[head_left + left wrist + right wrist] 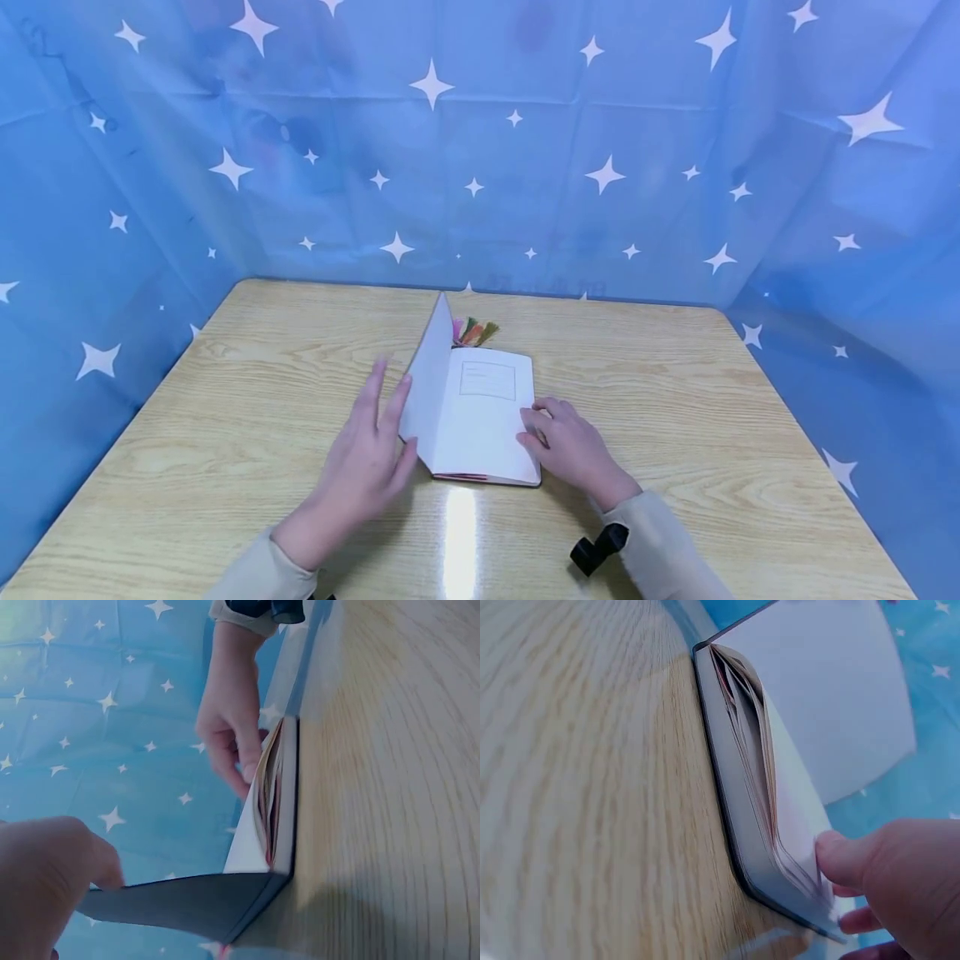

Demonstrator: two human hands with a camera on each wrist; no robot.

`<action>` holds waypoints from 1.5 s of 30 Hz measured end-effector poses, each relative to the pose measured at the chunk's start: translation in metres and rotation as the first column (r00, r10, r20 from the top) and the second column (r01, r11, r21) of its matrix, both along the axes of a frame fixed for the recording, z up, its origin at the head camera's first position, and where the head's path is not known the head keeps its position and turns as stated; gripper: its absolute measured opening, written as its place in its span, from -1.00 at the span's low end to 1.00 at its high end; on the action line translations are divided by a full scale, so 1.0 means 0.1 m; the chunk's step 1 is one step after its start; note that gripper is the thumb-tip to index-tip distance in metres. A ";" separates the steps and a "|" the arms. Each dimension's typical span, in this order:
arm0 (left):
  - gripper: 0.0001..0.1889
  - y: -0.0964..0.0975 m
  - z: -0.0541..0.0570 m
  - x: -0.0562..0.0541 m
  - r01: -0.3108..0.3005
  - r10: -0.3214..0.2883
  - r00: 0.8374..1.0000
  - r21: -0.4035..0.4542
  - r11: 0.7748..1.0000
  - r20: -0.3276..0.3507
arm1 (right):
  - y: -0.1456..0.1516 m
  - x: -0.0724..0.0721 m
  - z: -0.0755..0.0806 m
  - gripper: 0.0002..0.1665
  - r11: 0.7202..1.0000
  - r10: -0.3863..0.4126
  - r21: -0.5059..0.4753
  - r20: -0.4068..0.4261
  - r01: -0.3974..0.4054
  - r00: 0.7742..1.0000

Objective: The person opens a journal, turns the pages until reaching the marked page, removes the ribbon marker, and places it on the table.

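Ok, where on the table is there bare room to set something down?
Bare wood lies on the table to the left, between the left hand and the left edge, and to the right, between the right hand and the right edge. The middle is crowded: the notebook, both hands, and tassels at its far end.

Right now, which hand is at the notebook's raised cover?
The left hand, spread beside the raised cover. The right hand is instead at the outer edge of the white page, on the notebook's other side.
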State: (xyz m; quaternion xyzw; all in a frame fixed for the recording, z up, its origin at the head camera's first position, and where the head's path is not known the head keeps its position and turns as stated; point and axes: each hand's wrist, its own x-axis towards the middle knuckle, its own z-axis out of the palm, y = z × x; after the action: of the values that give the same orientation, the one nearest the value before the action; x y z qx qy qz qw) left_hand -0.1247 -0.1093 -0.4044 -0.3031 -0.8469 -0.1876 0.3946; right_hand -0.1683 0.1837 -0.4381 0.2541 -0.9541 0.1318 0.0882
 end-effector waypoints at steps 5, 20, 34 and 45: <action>-0.18 -0.21 0.02 0.05 -0.116 0.128 0.985 -0.111 0.987 0.112 | 0.01 -0.01 -0.01 -0.59 1.000 0.008 0.010 0.014 -0.008 1.000; -0.23 -0.47 -0.22 0.04 -0.132 0.272 0.863 -0.329 0.935 0.426 | 0.03 0.00 0.02 -0.50 1.000 -0.004 0.029 0.082 0.002 0.997; -0.45 -0.52 -0.50 0.06 -0.049 0.208 0.788 -0.278 0.959 0.579 | 0.11 0.01 0.06 -0.15 0.996 0.048 0.068 0.135 -0.058 0.990; -0.45 -0.50 -0.57 0.08 -0.076 0.233 0.743 -0.267 0.961 0.628 | 0.15 -0.02 0.04 -0.01 0.984 0.114 0.124 0.086 -0.124 0.990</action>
State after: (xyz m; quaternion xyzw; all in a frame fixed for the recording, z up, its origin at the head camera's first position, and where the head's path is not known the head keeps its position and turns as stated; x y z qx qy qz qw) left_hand -0.1166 -0.1597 -0.4615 -0.1893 -0.9688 -0.1512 0.0517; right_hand -0.1703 0.1983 -0.4342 0.3104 -0.9465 0.0846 0.0258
